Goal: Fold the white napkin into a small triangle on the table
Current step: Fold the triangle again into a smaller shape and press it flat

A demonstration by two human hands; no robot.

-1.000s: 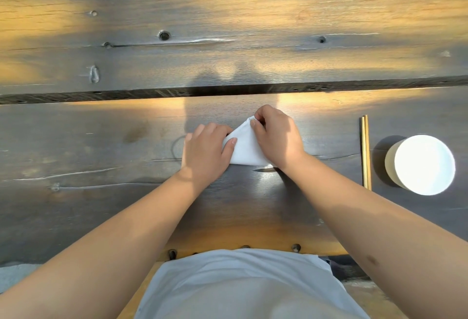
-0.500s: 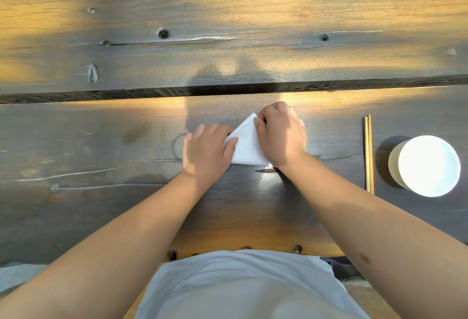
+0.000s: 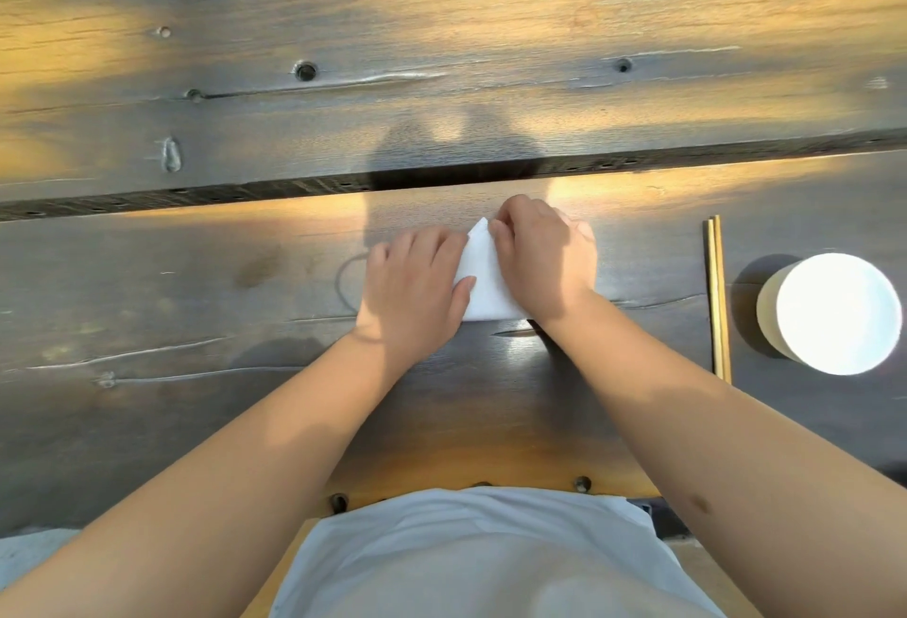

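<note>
Head view: the soft white paper napkin [image 3: 483, 281] lay as a small triangle on the dark grained wooden worktop [image 3: 196, 283]; only final creasing appeared left. The left hand [image 3: 414, 286] pressed flat, fingers extended; the right hand [image 3: 540, 259] pinched its apex

White napkin [image 3: 483, 281], small folded triangle, flat on table [image 3: 196, 283].

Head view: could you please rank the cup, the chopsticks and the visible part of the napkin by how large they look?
1. Cup, clearly largest.
2. Napkin, mostly hidden under both hands.
3. Chopsticks: longest but very thin. Their order against the napkin is unsure.
</note>
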